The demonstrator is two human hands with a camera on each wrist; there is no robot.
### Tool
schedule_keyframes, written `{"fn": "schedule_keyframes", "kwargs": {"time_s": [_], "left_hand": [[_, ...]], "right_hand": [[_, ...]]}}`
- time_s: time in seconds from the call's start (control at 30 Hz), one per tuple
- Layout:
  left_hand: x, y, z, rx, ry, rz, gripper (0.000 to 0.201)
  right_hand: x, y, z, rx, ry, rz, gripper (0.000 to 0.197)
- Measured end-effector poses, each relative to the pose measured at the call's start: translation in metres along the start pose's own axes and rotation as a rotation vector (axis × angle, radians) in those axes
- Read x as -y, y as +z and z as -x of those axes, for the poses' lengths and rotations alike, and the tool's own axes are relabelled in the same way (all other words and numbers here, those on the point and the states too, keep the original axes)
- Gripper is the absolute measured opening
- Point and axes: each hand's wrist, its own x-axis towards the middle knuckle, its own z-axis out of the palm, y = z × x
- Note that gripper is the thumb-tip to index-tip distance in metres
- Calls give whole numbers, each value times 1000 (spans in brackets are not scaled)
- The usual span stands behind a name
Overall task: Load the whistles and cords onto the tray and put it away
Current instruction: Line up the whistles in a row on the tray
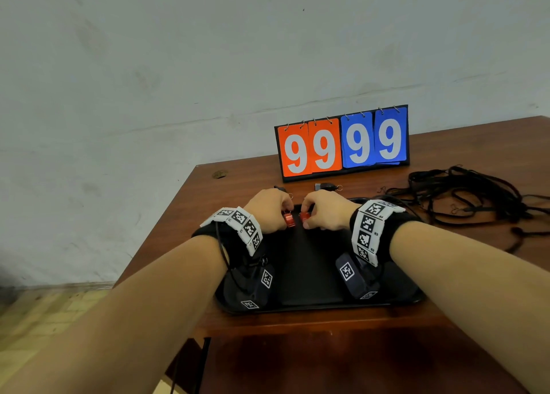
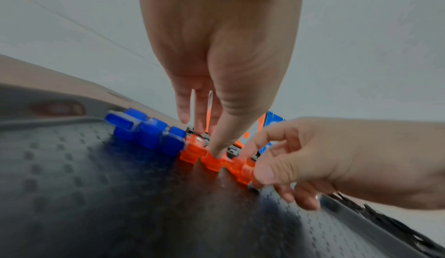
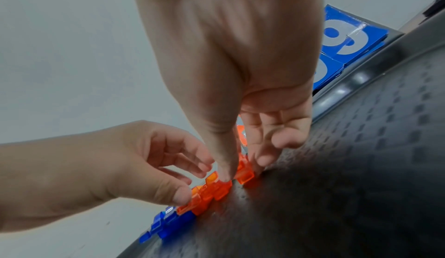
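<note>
Now | left hand (image 1: 269, 212) fingers pinch orange whistle (image 2: 211, 162) | right hand (image 1: 326, 212) fingers pinch neighbouring orange whistle (image 3: 244, 174) | on tray (image 1: 312, 274)

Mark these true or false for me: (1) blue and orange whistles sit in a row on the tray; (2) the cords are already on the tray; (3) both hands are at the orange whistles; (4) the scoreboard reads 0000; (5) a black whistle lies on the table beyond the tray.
1. True: blue whistles and orange whistles line up along the far edge of the black tray.
2. False: the cords lie tangled on the table, right of the tray.
3. True: left hand and right hand both finger them.
4. False: the scoreboard shows 9999.
5. True: black whistle lies before the scoreboard.
</note>
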Motion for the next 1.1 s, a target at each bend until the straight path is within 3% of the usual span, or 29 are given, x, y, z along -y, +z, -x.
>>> {"fn": "schedule_keyframes", "kwargs": {"time_s": [0.23, 0.43, 1.1], "left_hand": [[28, -10, 13, -9, -90, 68, 39], [37, -9, 16, 25, -109, 90, 48], [40, 1, 6, 45, -65, 68, 46]], "right_hand": [[11, 0, 0, 18, 30, 30, 42], [20, 3, -4, -3, -14, 72, 47], [27, 14, -22, 28, -72, 86, 36]]}}
